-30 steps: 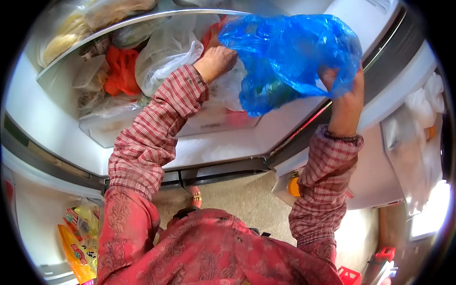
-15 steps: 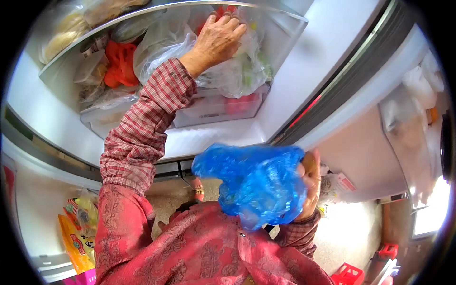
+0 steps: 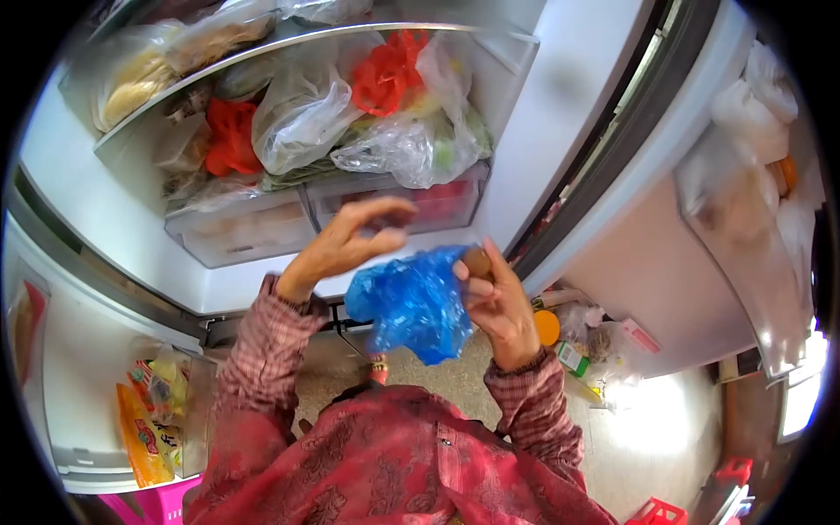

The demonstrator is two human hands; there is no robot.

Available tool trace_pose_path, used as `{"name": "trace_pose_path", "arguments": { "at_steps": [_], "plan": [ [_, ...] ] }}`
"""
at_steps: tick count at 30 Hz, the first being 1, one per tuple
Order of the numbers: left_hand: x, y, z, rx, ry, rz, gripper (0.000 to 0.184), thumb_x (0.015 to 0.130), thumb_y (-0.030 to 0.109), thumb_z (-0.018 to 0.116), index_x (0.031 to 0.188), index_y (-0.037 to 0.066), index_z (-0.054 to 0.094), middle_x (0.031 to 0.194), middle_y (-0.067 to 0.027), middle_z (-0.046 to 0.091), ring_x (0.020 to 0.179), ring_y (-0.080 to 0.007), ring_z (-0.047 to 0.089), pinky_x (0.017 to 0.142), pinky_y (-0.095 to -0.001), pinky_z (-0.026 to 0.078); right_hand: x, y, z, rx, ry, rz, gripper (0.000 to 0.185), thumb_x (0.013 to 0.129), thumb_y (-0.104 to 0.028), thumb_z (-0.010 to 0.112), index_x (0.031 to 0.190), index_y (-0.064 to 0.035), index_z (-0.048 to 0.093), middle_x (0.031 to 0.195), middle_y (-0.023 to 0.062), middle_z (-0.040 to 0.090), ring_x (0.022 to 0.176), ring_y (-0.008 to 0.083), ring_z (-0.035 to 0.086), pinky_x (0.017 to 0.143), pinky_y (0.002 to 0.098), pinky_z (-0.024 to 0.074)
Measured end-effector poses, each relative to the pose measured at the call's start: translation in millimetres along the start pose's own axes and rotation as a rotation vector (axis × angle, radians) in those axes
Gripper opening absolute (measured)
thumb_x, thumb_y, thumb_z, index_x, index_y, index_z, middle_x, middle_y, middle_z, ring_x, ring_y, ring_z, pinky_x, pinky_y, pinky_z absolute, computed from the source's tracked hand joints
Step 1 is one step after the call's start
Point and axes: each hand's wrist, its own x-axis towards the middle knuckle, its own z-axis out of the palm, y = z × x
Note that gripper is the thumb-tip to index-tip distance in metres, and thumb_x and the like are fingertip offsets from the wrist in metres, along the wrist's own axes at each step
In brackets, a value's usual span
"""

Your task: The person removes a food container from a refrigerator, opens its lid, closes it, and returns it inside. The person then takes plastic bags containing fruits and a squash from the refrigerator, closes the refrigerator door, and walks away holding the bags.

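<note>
A crumpled blue plastic bag (image 3: 416, 306) hangs in front of the open fridge, above the floor. My right hand (image 3: 503, 306) grips its right edge, together with a small brown roundish thing (image 3: 477, 262) between thumb and fingers. Just above the bag's left part is my left hand (image 3: 350, 238), its fingers apart and slightly blurred, holding nothing. Behind the hands, a fridge shelf holds a red bag (image 3: 389, 77), a second red bag (image 3: 231, 138) and a clear plastic bag (image 3: 302, 122).
Two clear drawers (image 3: 249, 229) sit below the shelf. The fridge doors stand open at both sides, the left door holding a yellow packet (image 3: 144, 437). An orange lid (image 3: 546, 327) shows in the right door's lower bin. Red crates (image 3: 658, 512) stand on the floor at lower right.
My left hand has come down from the shelf bags and opened near the blue bag. My right hand has moved the bag slightly up and left since half a second ago.
</note>
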Motion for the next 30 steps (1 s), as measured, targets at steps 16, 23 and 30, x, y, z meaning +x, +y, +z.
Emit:
{"name": "trace_pose_path", "arguments": {
  "at_steps": [16,23,30],
  "plan": [
    [-64,-62,-39,0.384,0.712,0.040,0.023,0.090,0.021,0.059,0.093,-0.001,0.066,0.079,0.0031,0.063,0.074,-0.0057,0.054,0.068,-0.0212,0.045,65,-7,-36,-0.087,0.027,0.067,0.030,0.093,-0.028,0.057,0.088,0.0006,0.050,0.084,0.0144,0.055,0.055,0.0061,0.046,0.039,0.0105,0.0418],
    [-50,-81,-55,-0.398,0.483,-0.377,0.027,0.091,0.024,0.059,0.087,-0.001,0.068,0.073,0.0015,0.064,0.061,-0.0024,0.054,0.055,-0.0184,0.045,-12,28,-49,-0.998,0.193,-0.481,0.030,0.094,-0.015,0.052,0.119,0.0034,0.052,0.083,0.0111,0.057,0.054,0.0066,0.044,0.044,0.0153,0.0411],
    [-33,-82,-47,-0.237,0.480,-0.350,0.030,0.088,0.024,0.063,0.076,-0.003,0.067,0.061,0.0031,0.059,0.055,-0.0012,0.050,0.046,-0.0187,0.039,-26,78,-10,-0.999,0.233,-0.093,0.047,0.090,-0.010,0.057,0.133,0.0011,0.044,0.081,0.0092,0.065,0.058,0.0071,0.055,0.051,0.0180,0.0462]
  ]
}}
